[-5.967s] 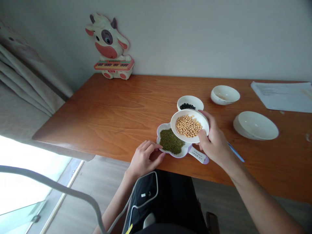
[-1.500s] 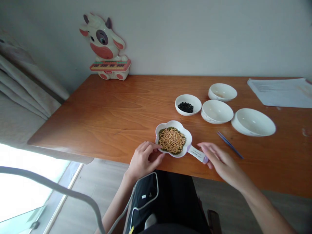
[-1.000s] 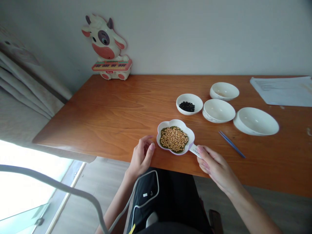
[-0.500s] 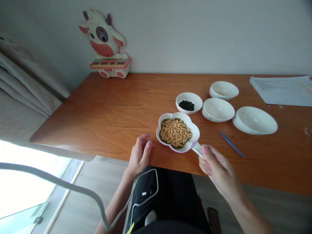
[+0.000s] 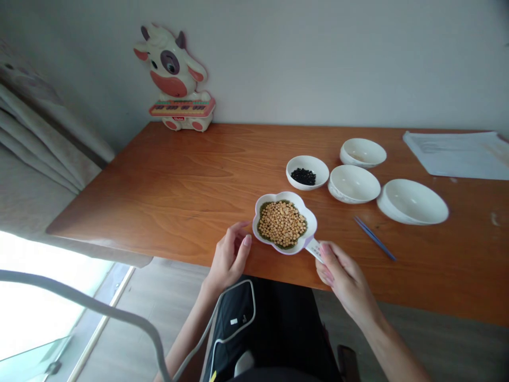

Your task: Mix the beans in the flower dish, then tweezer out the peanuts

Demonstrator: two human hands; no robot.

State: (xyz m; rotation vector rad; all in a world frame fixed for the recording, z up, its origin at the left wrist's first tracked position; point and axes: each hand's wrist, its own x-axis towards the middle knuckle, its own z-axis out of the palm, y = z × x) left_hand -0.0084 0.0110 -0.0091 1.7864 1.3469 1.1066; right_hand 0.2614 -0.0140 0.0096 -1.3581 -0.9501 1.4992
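My right hand [image 5: 342, 276] grips the short handle of a white, flower-shaped scoop [image 5: 312, 225] with a pale purple rim. Inside the scoop are yellow soybeans [image 5: 282, 223], with small green beans [image 5: 287, 245] showing around their edge. At the table's front edge, just left of the scoop, my left hand [image 5: 230, 254] has its thumb and fingers apart and holds nothing. Its fingertips are close to the scoop's rim; whether they touch it I cannot tell. Beyond the scoop stands a small white bowl [image 5: 293, 183] with black beans [image 5: 303, 176] in it.
Three more white bowls, a rear one [image 5: 363, 162], a middle one [image 5: 350, 197] and a right one [image 5: 409, 218], stand to the right. Blue chopsticks [image 5: 375, 239] lie before them. Paper sheets [image 5: 457, 154] and a cow toy piano [image 5: 181, 109] are at the back. A grey cable [image 5: 99, 305] crosses lower left.
The scoop in my right hand has moved slightly left and toward me, closer to my left hand. The whole view has shifted a little.
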